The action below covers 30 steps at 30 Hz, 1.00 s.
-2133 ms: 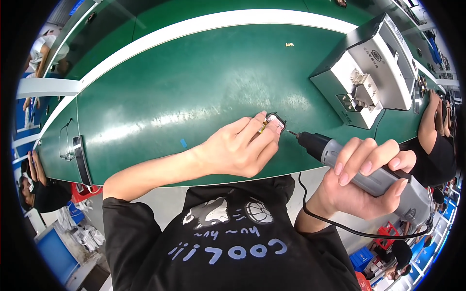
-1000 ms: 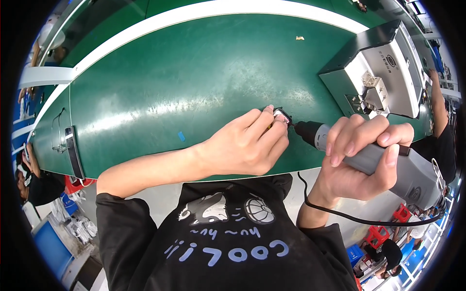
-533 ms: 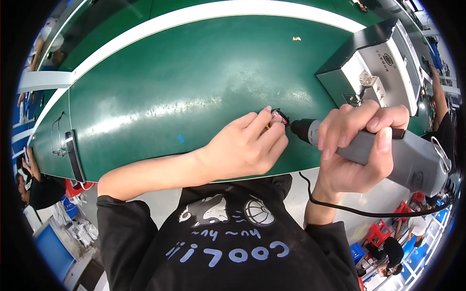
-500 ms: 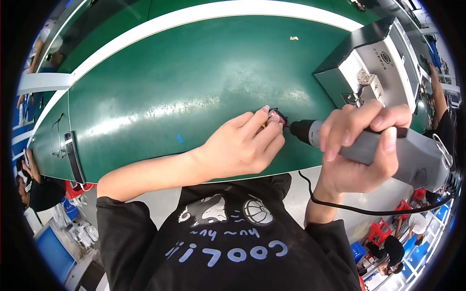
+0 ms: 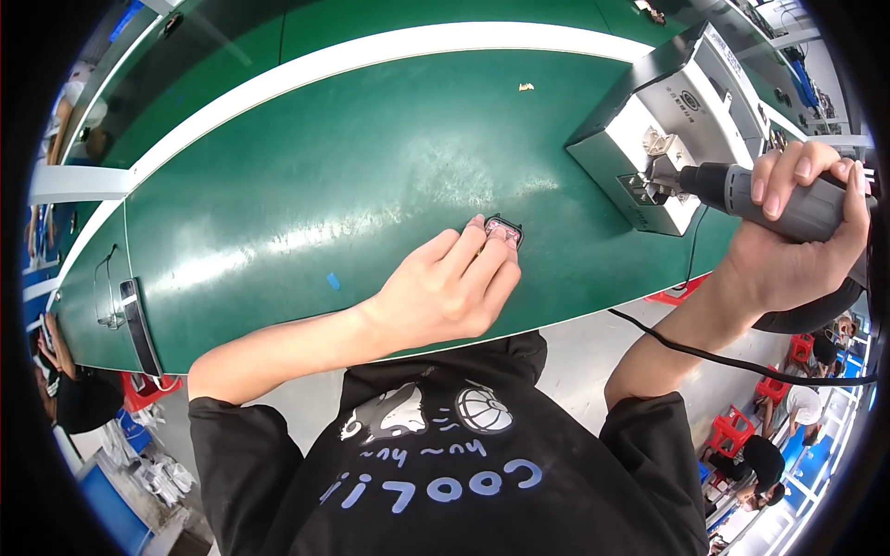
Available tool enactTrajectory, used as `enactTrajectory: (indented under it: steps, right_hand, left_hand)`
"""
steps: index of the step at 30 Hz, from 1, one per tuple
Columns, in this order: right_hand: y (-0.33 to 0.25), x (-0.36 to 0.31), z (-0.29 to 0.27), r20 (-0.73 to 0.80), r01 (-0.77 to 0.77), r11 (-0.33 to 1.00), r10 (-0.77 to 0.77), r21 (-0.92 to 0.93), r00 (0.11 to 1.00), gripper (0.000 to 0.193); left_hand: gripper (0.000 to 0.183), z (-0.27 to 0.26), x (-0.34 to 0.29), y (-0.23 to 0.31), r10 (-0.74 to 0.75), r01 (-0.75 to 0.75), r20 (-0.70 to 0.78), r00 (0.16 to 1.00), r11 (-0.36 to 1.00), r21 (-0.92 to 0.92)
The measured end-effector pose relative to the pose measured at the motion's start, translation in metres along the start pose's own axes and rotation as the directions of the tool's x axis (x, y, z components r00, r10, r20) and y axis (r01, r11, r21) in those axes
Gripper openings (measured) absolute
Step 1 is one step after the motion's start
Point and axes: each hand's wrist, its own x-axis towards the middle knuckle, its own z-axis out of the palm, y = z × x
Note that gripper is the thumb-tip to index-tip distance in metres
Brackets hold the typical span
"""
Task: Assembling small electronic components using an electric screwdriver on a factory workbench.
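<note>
My left hand (image 5: 456,283) is closed on a small dark-rimmed device part (image 5: 503,225) with pinkish-red inside, held down at the tabletop; the fingertips cover some of it. In my right hand (image 5: 788,246) is a grey electric screwdriver (image 5: 740,191), gripped around its body and lying almost level. Its black nose points left, at the metal outlet (image 5: 664,174) of a white-and-black box-shaped machine that looks like a screw feeder (image 5: 649,116). Whether the bit touches the outlet I cannot make out.
The green worktop (image 5: 371,157) carries a blue scrap (image 5: 333,281), a small yellowish bit (image 5: 527,87) and a dark bar-shaped thing (image 5: 139,324) at far left. A black cable (image 5: 723,357) runs under my right forearm. Other people and red stools (image 5: 732,431) are beyond.
My right hand has carried the screwdriver from beside the small part up and right to the machine's outlet. My left hand keeps the part. The whole view has shifted slightly.
</note>
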Motion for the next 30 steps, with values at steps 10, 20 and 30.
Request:
enactTrajectory:
  steps: [10,20,30]
  right_hand:
    - [0.006,-0.003,0.01,-0.022,-0.051,0.985,0.048,-0.167,0.999,0.035]
    - [0.011,0.014,0.006,-0.02,-0.218,0.971,0.217,-0.1,0.976,0.03]
    - [-0.006,-0.036,0.01,0.034,-0.082,0.979,0.077,0.189,0.996,0.014]
  left_hand:
    - [0.008,-0.003,0.004,0.002,-0.081,0.081,-0.006,0.997,0.997,0.001]
    - [0.01,-0.006,0.01,-0.036,-0.076,0.075,0.042,0.996,0.997,0.011]
    - [0.027,-0.079,-0.065,-0.234,-0.726,0.751,-0.196,0.659,0.65,0.113]
